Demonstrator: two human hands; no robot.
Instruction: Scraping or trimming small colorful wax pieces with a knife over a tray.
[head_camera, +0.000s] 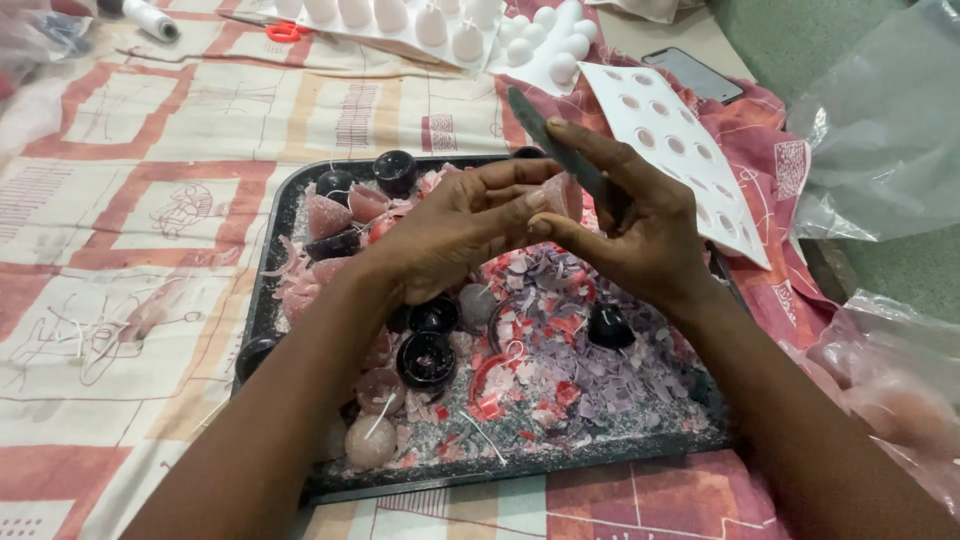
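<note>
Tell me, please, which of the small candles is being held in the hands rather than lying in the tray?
The pale pink candle, pinched between the left hand and right hand above the tray; the others lie among wax shavings.

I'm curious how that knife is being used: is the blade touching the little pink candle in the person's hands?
Cannot tell. In the head view the blade passes behind the pink candle, but the right hand fingers hide where they would meet.

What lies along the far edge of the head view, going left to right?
White thread spool → red-handled scissors → white mould tray of egg-shaped candles → dark flat phone → clear plastic bag.
</note>
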